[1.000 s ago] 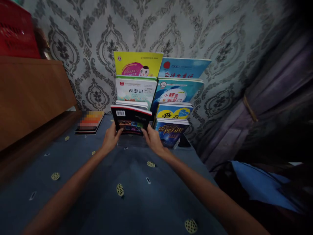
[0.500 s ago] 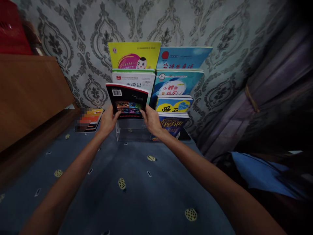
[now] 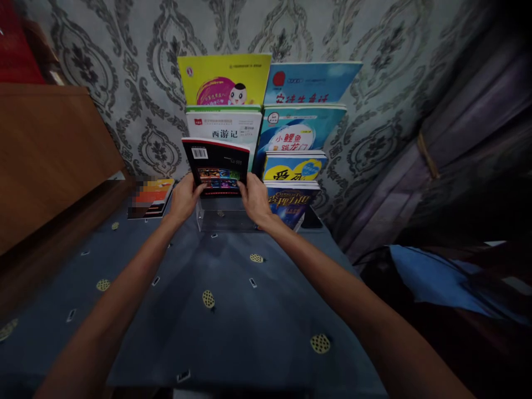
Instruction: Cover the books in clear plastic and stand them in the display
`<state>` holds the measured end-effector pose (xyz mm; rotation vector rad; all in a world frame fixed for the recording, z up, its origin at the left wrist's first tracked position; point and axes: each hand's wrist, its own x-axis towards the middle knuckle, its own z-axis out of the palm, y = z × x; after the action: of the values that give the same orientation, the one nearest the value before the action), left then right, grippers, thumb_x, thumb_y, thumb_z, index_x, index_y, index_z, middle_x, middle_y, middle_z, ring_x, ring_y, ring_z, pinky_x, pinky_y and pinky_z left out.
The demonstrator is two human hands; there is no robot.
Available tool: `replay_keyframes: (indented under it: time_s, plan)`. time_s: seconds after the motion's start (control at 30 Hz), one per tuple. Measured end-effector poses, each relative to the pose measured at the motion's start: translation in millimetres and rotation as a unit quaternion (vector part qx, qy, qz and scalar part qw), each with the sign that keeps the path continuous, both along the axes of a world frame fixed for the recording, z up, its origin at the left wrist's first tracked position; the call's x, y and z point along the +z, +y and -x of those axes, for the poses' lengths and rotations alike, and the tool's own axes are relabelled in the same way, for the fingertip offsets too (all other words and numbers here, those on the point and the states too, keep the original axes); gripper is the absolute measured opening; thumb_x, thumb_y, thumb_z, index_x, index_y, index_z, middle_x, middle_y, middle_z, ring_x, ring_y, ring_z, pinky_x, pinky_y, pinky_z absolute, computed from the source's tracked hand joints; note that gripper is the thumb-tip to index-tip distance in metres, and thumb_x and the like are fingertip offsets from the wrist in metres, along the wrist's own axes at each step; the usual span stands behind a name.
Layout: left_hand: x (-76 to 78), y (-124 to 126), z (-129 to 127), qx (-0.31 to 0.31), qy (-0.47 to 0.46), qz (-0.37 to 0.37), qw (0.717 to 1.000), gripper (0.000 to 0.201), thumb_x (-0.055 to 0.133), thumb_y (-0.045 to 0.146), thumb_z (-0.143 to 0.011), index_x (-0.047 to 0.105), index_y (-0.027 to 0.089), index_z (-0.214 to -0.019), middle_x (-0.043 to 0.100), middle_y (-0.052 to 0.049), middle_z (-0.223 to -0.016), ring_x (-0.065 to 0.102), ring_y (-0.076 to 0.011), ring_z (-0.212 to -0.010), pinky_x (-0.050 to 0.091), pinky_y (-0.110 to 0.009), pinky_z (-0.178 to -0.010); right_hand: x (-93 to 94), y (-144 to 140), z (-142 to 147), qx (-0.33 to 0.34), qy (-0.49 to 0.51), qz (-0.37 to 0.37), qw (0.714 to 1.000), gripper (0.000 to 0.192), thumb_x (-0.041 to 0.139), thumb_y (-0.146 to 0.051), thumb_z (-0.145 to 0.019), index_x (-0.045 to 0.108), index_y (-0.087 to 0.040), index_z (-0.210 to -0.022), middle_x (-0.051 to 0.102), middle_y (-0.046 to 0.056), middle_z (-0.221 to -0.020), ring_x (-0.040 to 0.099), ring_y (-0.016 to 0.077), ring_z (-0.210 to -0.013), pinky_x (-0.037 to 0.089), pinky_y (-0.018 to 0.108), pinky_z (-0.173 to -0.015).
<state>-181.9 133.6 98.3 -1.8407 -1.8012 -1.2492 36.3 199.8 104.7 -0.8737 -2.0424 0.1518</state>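
Both my hands hold a black book (image 3: 216,165) with a barcode on its back cover, upright above the front slot of a clear tiered rack (image 3: 222,219). My left hand (image 3: 184,197) grips its lower left corner and my right hand (image 3: 254,200) its lower right corner. Behind it in the left column stand a white book (image 3: 224,125) and a yellow book (image 3: 224,83). The right column holds a dark blue book (image 3: 291,203), a yellow-and-blue book (image 3: 293,169), a teal book (image 3: 301,136) and a light blue book (image 3: 310,83).
The rack stands on a blue patterned tablecloth (image 3: 216,310) against a grey damask wall. A flat stack of books (image 3: 152,197) lies to the left, by a wooden headboard (image 3: 45,149). A dark curtain (image 3: 457,144) and blue cloth (image 3: 432,277) are at the right.
The black book has been lifted out of the rack's front slot, which now shows as clear plastic, and has sunk slightly in the last half second. Both hands keep their hold.
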Motion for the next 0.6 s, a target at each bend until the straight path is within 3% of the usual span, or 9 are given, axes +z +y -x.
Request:
replay_keyframes:
  time_s: [0.2,0.37,0.5,0.6]
  plan:
    - [-3.0,-2,-6,0.067,0.0,0.048,0.997,0.047,0.048,0.06,-0.097,0.05,0.016,-0.114,0.068,-0.012,-0.092,0.069,-0.0319,-0.094,0.05,-0.041,-0.087,2.2,-2,2,-0.018,-0.031,0.029,0.999,0.029,0.04,-0.025,-0.101,0.054,-0.009,-0.121,0.065,0.02,-0.112,0.062,0.0318,-0.101,0.051,0.046,-0.089]
    - [-1.9,-2,-6,0.094,0.032,0.043,0.994,0.049,0.046,0.06,-0.097,0.047,0.015,-0.117,0.07,-0.014,-0.092,0.072,-0.0338,-0.092,0.053,-0.042,-0.086,-2.4,1,8,-0.036,-0.029,0.055,0.997,0.03,0.042,-0.028,-0.101,0.055,-0.012,-0.123,0.062,0.021,-0.119,0.064,0.033,-0.102,0.052,0.048,-0.09]
    - [6.0,-1,-7,0.1,0.023,0.04,0.994,0.057,0.044,0.059,-0.098,0.043,0.012,-0.13,0.071,-0.02,-0.107,0.07,-0.0381,-0.102,0.052,-0.048,-0.09,-8.3,1,10,-0.054,-0.069,0.099,0.991,0.023,0.046,-0.028,-0.102,0.059,-0.014,-0.114,0.066,0.021,-0.113,0.066,0.0318,-0.099,0.053,0.044,-0.085]
    - [19.7,-1,-9,0.079,0.015,0.024,0.997,0.074,0.049,0.057,-0.096,0.027,0.009,-0.148,0.061,-0.027,-0.132,0.063,-0.0411,-0.12,0.049,-0.053,-0.1,-7.9,-3,11,-0.075,-0.092,0.127,0.985,0.023,0.047,-0.027,-0.102,0.06,-0.013,-0.114,0.069,0.022,-0.113,0.069,0.0313,-0.098,0.053,0.041,-0.083]
